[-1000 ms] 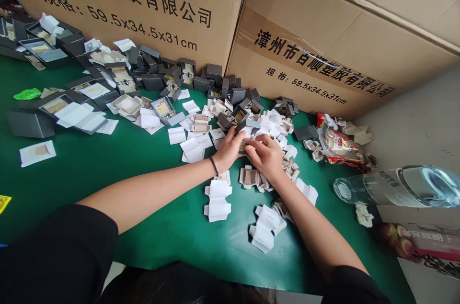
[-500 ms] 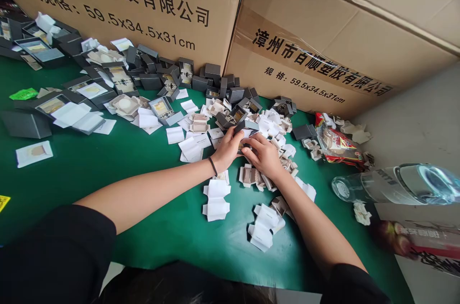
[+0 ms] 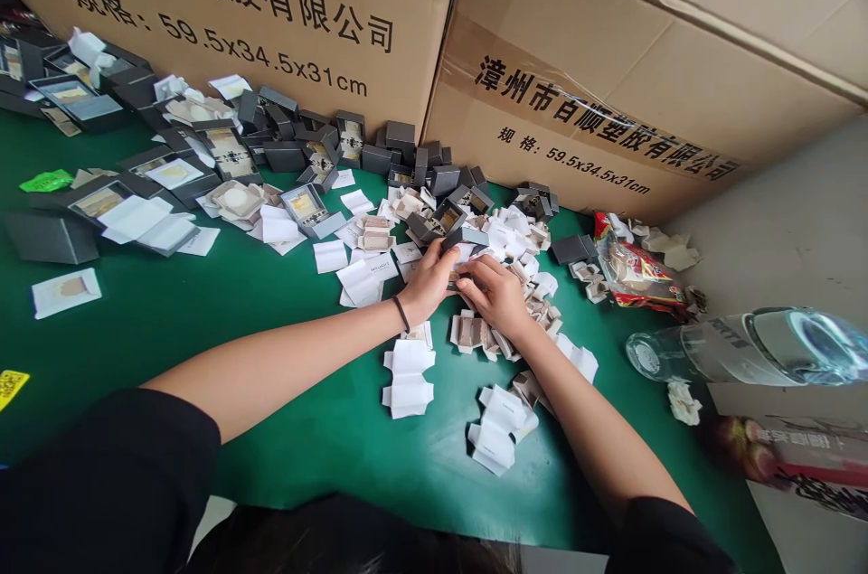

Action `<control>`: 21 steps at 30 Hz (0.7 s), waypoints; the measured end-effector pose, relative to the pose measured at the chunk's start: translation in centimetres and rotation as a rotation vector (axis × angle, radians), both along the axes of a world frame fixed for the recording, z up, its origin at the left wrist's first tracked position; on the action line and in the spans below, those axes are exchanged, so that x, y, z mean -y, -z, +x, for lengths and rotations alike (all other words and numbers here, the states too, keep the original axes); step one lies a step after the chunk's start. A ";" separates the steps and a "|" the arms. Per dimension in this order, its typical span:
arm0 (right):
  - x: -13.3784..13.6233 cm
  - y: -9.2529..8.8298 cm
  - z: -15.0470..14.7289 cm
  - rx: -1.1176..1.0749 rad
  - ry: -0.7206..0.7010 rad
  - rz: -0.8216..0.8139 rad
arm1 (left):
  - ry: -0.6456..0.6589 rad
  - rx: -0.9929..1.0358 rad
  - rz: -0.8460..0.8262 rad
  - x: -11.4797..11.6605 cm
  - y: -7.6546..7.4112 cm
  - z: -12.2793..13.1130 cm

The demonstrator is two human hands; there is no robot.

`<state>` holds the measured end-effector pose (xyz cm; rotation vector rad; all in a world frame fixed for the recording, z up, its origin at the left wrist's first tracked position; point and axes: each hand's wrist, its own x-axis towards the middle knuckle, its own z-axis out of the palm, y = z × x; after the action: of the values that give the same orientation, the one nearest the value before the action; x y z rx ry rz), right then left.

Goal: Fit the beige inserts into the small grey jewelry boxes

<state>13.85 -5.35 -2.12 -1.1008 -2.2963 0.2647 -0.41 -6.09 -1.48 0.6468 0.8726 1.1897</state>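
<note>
Between my two hands is a small dark grey hinged box (image 3: 469, 237); its raised lid shows above my fingers, and its lower part is mostly hidden. My left hand (image 3: 429, 285), with a thin black band at the wrist, grips the box from the left. On the other side my right hand (image 3: 500, 292) is closed over the box, its thumb and fingers at the opening. Folded white card inserts (image 3: 410, 380) lie just below my hands. Printed white slips (image 3: 366, 277) are spread left of my left hand, and creased card pieces (image 3: 471, 332) sit under my right wrist.
Many dark boxes (image 3: 283, 155) and papers are heaped along large cardboard cartons (image 3: 271, 41) at the back of the green table (image 3: 285, 465). On the right are a red snack bag (image 3: 641, 271) and a clear bottle (image 3: 732, 348) lying sideways in the picture. A green packet (image 3: 46, 182) lies far left.
The fingers of my right hand have shifted slightly at the box. My left hand and the box stay in place, and the things around look the same.
</note>
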 end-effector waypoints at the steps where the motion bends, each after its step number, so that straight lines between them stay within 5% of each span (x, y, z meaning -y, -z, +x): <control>1: 0.0 0.0 0.0 -0.001 0.008 0.005 | 0.003 0.007 0.004 0.0 0.1 0.0; 21: 0.1 0.0 -0.1 0.007 -0.020 -0.007 | -0.035 -0.043 -0.060 -0.2 0.0 0.2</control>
<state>13.77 -5.49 -2.10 -1.0847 -2.3147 0.2773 -0.19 -5.90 -1.51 0.6123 0.9556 1.1803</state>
